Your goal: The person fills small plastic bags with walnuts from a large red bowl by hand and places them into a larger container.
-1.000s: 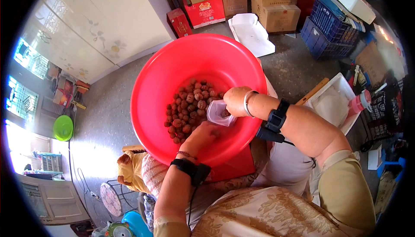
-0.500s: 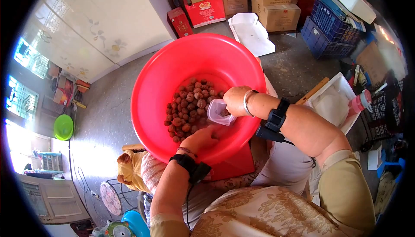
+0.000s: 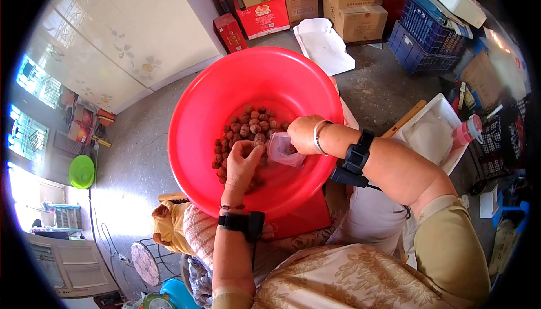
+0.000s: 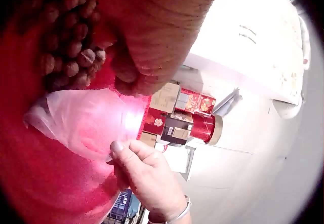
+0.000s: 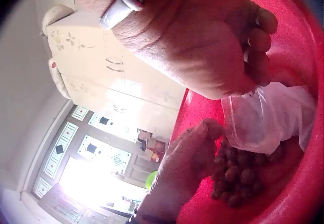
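Grey floor (image 3: 141, 140), with a pale cabinet (image 3: 135, 32) and stacked cartons (image 3: 360, 22) beyond the red basin (image 3: 217, 92). Brown walnuts (image 3: 244, 130) lie heaped on the basin's bottom. A translucent bag (image 4: 88, 115) hangs inside the basin beside them — mouth open, some contents visible. Right hand (image 3: 305, 134): fingers closed, gripping the bag's edge. Left hand (image 3: 240, 168): over the walnuts near the bag, fingers bent, thumb and fingertips close together — whether a walnut is held cannot be determined.
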The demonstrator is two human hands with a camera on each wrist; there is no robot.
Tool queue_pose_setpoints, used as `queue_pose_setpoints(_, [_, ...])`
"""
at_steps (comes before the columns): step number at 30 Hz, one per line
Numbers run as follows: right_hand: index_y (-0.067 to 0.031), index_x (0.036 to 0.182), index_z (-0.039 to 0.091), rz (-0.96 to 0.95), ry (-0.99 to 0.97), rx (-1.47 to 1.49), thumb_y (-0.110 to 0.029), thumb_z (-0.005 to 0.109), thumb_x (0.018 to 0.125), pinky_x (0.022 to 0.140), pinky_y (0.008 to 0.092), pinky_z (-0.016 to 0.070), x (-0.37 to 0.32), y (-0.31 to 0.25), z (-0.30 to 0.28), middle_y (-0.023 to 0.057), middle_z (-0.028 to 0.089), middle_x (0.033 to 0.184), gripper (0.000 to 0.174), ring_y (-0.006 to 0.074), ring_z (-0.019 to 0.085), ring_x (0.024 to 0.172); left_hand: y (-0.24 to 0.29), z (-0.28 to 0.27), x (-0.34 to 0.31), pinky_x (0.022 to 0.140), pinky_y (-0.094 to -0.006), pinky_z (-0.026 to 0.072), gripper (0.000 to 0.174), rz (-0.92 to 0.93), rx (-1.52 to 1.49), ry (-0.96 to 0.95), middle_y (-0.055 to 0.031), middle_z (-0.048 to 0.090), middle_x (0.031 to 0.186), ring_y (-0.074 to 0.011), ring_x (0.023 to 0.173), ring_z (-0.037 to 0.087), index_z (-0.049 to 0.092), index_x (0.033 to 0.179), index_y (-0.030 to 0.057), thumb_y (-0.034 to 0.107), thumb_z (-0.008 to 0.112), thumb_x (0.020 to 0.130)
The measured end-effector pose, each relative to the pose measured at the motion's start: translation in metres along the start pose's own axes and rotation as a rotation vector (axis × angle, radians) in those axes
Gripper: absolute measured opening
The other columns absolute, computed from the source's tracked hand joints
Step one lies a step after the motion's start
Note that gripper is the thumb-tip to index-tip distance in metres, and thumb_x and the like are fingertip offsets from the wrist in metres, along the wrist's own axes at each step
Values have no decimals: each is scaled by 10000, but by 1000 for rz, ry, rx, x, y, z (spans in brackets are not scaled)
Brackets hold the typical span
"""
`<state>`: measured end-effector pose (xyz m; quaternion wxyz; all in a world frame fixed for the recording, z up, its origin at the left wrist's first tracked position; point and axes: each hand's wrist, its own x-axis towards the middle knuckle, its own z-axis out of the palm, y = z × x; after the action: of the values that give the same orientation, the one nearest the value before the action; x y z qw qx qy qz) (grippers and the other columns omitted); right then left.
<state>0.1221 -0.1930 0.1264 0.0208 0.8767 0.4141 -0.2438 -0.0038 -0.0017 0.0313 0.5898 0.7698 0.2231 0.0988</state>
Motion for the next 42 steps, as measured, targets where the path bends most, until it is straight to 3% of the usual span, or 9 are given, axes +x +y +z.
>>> queue_pose_setpoints(4, [-1,1059,756,17,-9,27,-110,617,829,885,457,562,4,0,2,232,730,1087,291,377,715,1027,8,10,-5,700,-227,489,282,135,-110,-72,7,661,856,-59,778,578,684,1072,17,199,781,879])
queue_pose_setpoints(6, [1,1059,755,16,-13,35,-112,617,829,883,458,562,4,1,2,234,729,1088,291,379,715,1026,6,8,-4,813,-240,526,282,105,-23,-159,-61,723,1060,-100,961,655,633,1172,-13,132,720,947])
queue_pose_setpoints(10, [4,1045,757,3,-11,41,-118,625,821,874,461,562,5,1,3,237,730,1077,287,379,717,1017,4,12,-6,663,-231,492,248,181,-54,-198,-9,672,896,-74,763,587,643,1157,-7,178,675,996])
queue_pose_setpoints(14, [-1,1035,761,22,-26,75,-129,634,816,871,462,563,8,2,4,233,732,1068,283,378,718,1011,4,6,-5,561,-231,391,333,7,-234,-254,28,581,791,-60,637,457,672,1106,8,318,559,1064])
queue_pose_setpoints(28, [-16,1022,770,20,-15,101,-149,648,823,872,459,564,8,3,4,219,738,1064,268,366,721,1009,19,8,-9,708,-241,524,431,-14,-224,-276,-56,670,1099,-106,878,612,578,1319,-7,75,721,921])
queue_pose_setpoints(36, [-14,1017,768,15,8,95,-136,644,821,867,460,565,7,3,4,226,737,1055,262,369,722,1003,14,8,-6,895,-287,530,331,80,-392,-251,-78,670,1202,-146,1025,642,580,1311,-3,95,621,997])
queue_pose_setpoints(38, [-12,1017,768,29,12,55,-133,644,819,864,461,566,7,3,4,232,736,1053,263,371,723,999,-15,6,9,869,-263,522,262,100,-286,-135,-45,669,1129,-107,1019,622,631,1224,0,74,639,973])
queue_pose_setpoints(40, [-10,1018,767,31,18,47,-128,646,814,858,462,567,5,2,2,240,734,1047,265,375,724,993,-30,6,15,882,-326,538,271,158,-53,-78,-100,680,1128,-199,1009,658,646,1184,0,71,659,922])
queue_pose_setpoints(42, [-11,1020,767,38,23,55,-126,645,813,861,463,567,7,2,4,240,734,1048,266,375,723,996,-48,4,18,972,-393,511,380,317,596,-210,-169,675,1217,-334,1104,651,620,1264,35,103,639,891])
